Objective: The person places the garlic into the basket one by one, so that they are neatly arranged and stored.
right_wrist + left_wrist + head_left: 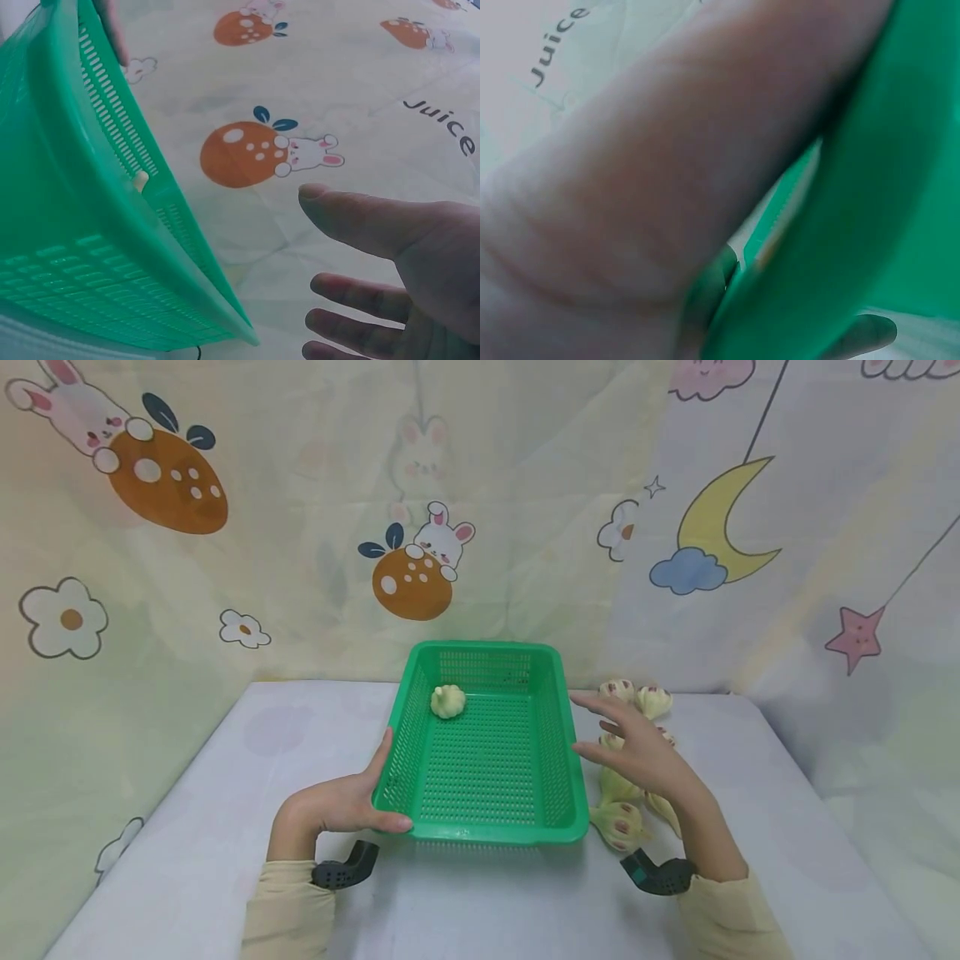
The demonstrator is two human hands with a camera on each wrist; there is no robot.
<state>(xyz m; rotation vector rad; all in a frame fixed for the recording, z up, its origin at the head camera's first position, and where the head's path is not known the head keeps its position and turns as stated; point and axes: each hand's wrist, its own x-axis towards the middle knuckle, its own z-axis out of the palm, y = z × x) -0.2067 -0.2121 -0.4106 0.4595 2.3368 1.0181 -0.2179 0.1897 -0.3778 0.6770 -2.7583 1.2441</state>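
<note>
A green plastic basket (480, 833) holds one garlic bulb (448, 702) near its far left corner. My left hand (337, 803) grips the basket's near left corner, the thumb along the front rim and the other fingers at the left side. Close up in the left wrist view, that hand lies against the green rim and fingertips show past it. My right hand (637, 747) hovers just off the basket's right rim, fingers spread and holding nothing; the right wrist view shows a gap between them. Partly under that hand lie several garlic bulbs (619, 827).
A white-covered table (315, 727) carries everything. Behind it hangs a patterned cloth (517, 560) with rabbits, flowers and a moon. The garlic bulbs run along the basket's right side, from the far edge toward the front.
</note>
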